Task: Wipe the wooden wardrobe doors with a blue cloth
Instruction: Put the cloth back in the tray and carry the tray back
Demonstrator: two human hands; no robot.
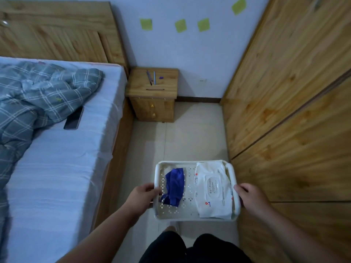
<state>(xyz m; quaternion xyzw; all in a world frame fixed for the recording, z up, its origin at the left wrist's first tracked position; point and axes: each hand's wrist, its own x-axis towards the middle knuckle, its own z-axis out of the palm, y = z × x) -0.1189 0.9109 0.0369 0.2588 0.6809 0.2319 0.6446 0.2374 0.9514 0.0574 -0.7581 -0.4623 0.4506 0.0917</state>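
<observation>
The person stands on the floor and carries a white basket with both grips. The left grip holds the left rim with the fingers curled over the edge. The right grip holds the right rim in the same way. So both are closed on the basket, and neither one has the cloth.

The blue cloth lies crumpled on the perforated bottom of the basket, just beside the left grip and between the two grips. A white pack of wet wipes lies in the same basket, on the side of the right grip. The wooden wardrobe doors stand on the outer side of the right grip, near it but not touched. The bed is on the outer side of the left grip.

In my judgement the step in hand is only preparation: the materials are brought to the wardrobe and the wiping is not yet begun. The next move calls for one free grip. The basket must be put down, or held by one grip alone, so that the other can pinch the cloth and lift it out. The cloth is closer to the left grip, while the doors are closer to the right one. The cloth is bunched, so it probably needs to be spread flat before it meets the wood.
</observation>
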